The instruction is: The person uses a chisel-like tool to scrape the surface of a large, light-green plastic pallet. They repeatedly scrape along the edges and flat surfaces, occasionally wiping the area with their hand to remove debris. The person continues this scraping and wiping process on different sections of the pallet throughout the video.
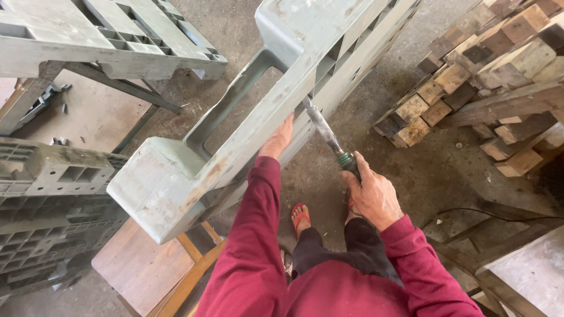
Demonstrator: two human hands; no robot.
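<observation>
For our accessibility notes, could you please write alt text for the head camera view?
A person in red sleeves steadies a tilted grey plastic pallet with the left hand while the right hand holds a green-handled tool with its tip against the pallet's edge. Stacked wood blocks lie to the right, more pallets to the left.

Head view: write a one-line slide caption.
Left hand steadies a tilted grey plastic pallet while the right hand presses a green-handled tool against its edge.

We see our left hand [278, 138] flat at frame centre and our right hand [372, 195] fisted at centre right, both arms extended.
</observation>
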